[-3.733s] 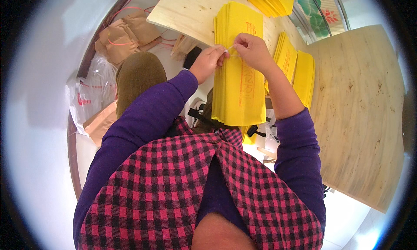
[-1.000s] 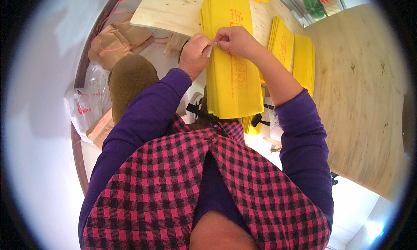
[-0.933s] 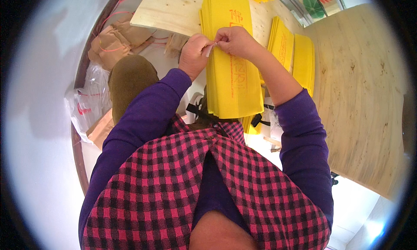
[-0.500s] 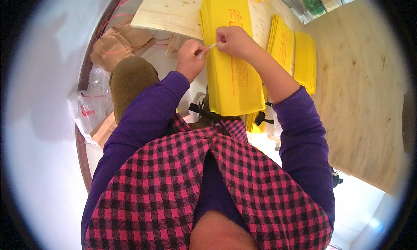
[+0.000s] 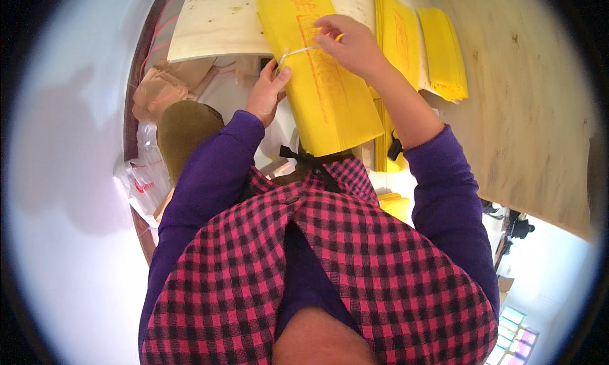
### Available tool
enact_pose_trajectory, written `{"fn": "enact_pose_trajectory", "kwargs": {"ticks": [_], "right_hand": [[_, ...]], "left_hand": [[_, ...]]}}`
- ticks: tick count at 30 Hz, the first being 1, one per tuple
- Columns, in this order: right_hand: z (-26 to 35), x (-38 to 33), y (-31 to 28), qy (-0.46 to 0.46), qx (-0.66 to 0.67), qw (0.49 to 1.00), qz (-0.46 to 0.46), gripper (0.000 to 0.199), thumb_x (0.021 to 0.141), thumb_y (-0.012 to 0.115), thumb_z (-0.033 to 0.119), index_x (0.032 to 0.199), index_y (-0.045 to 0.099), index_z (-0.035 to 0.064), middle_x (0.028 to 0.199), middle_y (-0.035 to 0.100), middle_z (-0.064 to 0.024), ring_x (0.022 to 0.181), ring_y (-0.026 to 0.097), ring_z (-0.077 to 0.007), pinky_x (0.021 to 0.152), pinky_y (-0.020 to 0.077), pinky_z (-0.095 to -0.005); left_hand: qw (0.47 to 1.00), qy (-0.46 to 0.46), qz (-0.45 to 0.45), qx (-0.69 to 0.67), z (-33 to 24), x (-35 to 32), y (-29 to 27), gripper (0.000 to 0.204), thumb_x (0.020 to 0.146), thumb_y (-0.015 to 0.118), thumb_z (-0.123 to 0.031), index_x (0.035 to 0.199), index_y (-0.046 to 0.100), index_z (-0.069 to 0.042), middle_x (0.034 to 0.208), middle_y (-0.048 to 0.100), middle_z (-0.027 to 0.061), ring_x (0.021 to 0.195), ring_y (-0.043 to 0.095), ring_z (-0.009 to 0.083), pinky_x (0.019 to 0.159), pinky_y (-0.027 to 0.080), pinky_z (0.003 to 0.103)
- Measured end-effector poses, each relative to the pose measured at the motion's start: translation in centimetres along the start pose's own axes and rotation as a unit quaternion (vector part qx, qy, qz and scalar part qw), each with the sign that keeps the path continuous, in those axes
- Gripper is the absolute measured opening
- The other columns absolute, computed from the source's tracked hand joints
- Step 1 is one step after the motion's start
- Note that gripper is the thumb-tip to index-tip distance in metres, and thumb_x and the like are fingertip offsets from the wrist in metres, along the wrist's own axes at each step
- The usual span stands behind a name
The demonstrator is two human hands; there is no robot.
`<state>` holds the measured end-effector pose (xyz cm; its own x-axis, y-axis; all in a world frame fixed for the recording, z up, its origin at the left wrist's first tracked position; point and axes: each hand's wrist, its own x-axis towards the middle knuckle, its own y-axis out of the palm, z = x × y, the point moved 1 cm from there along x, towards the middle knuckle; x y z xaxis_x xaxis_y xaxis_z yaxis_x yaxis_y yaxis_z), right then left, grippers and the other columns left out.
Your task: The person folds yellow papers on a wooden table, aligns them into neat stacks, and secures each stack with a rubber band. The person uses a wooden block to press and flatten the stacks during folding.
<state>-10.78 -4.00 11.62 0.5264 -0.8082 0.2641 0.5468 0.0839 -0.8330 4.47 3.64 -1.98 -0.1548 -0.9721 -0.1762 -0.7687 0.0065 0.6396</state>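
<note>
A: In the head view, what does the left hand (image 5: pixel 266 93) do?
B: Its grip is parted: thumb and fingers stand a little apart at the left edge of the yellow stack (image 5: pixel 339 111). Whether the tips beneath press on it, I can't tell.
A: And the right hand (image 5: pixel 352 44)?
B: It's above the stack, loosely curled, with a gap between thumb and forefinger. I can't see for sure whether it touches the stack.
A: Where's the white tie (image 5: pixel 298 51)?
B: Across the stack between the two grips, its knotted-looking end just above the left thumb, the other reaching just below the right fingertips.
A: Anything else near?
B: The pale wooden desk (image 5: pixel 216 22) lies beyond the left grip; a second yellow stack (image 5: pixel 396 41) stands just right of the right one.
</note>
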Motion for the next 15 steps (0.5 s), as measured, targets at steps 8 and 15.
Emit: {"fn": "enact_pose_trajectory", "kwargs": {"ticks": [8, 15], "right_hand": [[-4.7, -8.6, -0.2, 0.32, 0.063, 0.944, 0.042, 0.078, 0.08, 0.063, 0.049, 0.133, 0.038, -0.0036, 0.127, 0.05, -0.0213, 0.112, 0.053, -0.0281, 0.092, 0.0425, -0.0356], [-4.4, -10.5, 1.1, 0.299, 0.283, 0.911, -0.002, 0.084, 0.073, 0.067, 0.049, 0.131, 0.039, -0.0048, 0.12, 0.055, -0.0221, 0.106, 0.057, -0.0284, 0.089, 0.0449, -0.0336]], "left_hand": [[0.991, -0.087, 0.072, -0.065, -0.7, -0.1, 1.8, 0.054, 0.086, 0.06, -0.036, 0.129, 0.042, -0.01, 0.124, 0.054, 0.006, 0.111, 0.052, 0.0214, 0.094, 0.04, 0.04], [0.991, -0.094, -0.004, -0.095, -0.3, -0.1, 2.1, 0.051, 0.084, 0.063, -0.021, 0.128, 0.044, -0.004, 0.127, 0.051, 0.0089, 0.117, 0.047, 0.0243, 0.102, 0.035, 0.038]]}}
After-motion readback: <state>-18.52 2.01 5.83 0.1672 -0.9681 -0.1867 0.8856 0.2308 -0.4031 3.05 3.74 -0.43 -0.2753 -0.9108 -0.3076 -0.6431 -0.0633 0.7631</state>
